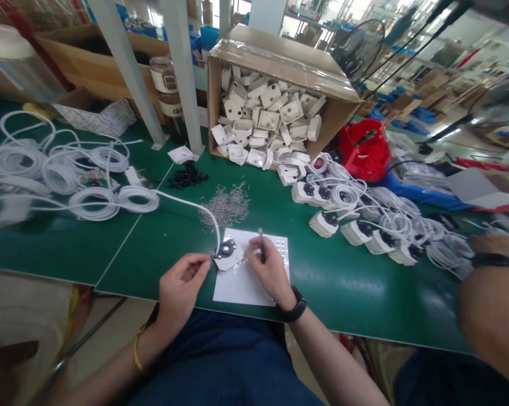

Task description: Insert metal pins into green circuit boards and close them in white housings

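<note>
A small white plastic housing point(229, 260) with a black round fitting point(227, 247) on it lies at the left part of a white sheet point(246, 290). A white cable point(199, 204) runs from the fitting back to a coil on the left. My left hand point(180, 288) is closed in a pinch at the housing's left edge; what its fingertips hold, if anything, is too small to make out. Just right of the housing, my right hand point(269, 270) grips a slim dark pen-like tool point(262, 248), which points up and away from me.
Behind the sheet lie loose metal pins point(226, 206) and small black parts point(187, 176). A cardboard box point(279, 70) spills white housings. White cable coils point(96, 204) fill the left; cabled housings point(355, 231) line the right. A co-worker's arm point(491, 316) reaches in at right.
</note>
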Motion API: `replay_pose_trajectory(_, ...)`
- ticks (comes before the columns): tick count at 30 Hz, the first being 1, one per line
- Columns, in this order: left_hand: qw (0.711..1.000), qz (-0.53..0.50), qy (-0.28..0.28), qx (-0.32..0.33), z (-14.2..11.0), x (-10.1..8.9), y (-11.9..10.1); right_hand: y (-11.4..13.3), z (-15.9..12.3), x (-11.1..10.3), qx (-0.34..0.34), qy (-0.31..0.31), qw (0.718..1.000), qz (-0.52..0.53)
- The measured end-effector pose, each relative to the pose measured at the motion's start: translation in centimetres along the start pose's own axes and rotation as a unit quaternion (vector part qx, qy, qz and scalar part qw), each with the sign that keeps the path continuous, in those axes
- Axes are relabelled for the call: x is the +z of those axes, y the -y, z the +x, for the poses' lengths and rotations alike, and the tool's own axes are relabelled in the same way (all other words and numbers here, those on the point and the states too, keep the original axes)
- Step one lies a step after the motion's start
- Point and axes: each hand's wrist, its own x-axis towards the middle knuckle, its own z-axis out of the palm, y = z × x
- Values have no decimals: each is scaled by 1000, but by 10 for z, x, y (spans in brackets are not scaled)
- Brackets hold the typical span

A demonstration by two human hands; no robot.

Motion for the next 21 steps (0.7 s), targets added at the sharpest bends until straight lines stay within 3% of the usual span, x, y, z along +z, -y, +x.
replay_pose_trajectory(3, 987, 65, 23, 147, -17, 4, -7, -2, -1, 2, -46, -3, 992, -115)
replay_pose_trajectory(5, 971, 106, 39, 212, -19, 6, -8, -6, -2, 1, -117, 0, 979, -165)
replay_pose_trajectory(8, 952, 149, 52, 262, -15, 8, -5, -13, -6, 1, -219, 9, 957, -188)
replay_pose_trajectory(11, 943, 162, 64, 283, -14, 8, -3, -17, -7, 2, -246, 11, 953, -178)
replay_pose_trajectory(15, 955, 161, 77, 237, -12, 10, -3, -14, -10, 1, -211, -8, 964, -159)
replay_pose_trajectory(21, 981, 163, 103, 18, -11, 20, -8, -15, -17, -2, -193, 21, 969, -155)
